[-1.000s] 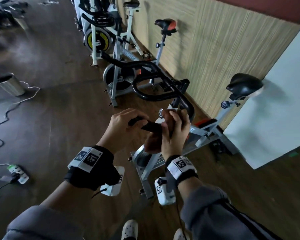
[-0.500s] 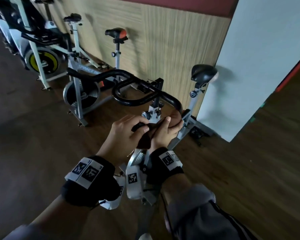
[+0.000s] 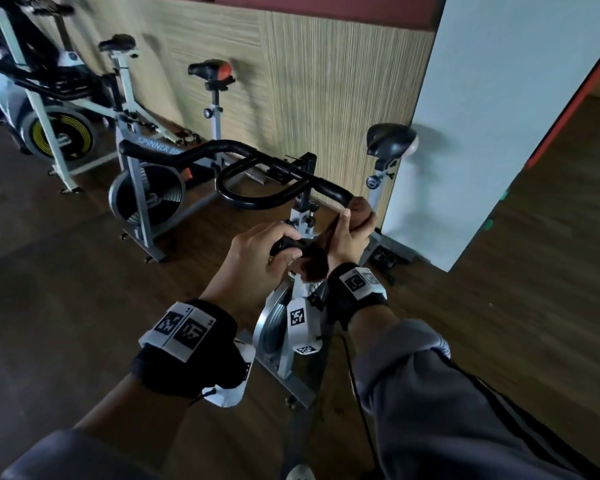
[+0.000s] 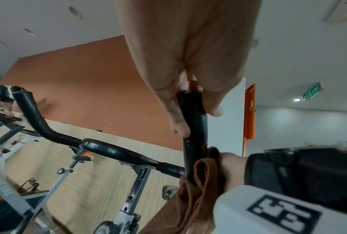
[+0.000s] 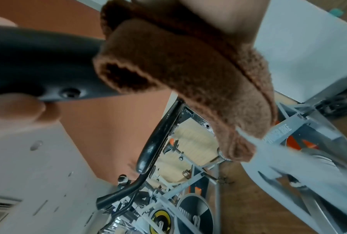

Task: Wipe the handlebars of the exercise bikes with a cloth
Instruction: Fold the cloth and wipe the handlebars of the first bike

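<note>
Left hand (image 3: 264,252) fingers clenched around near end of black tubular bike handlebar (image 3: 257,161). Right hand (image 3: 352,233) grasps brown terry cloth (image 3: 314,261), wrapped on same bar just beside left hand.

Counted 3 exercise bikes (image 3: 146,188) along the wall, 3 saddles (image 3: 390,138), 1 brown cloth (image 3: 314,261), 2 hands (image 3: 260,252) on 1 handlebar (image 3: 257,199).
</note>
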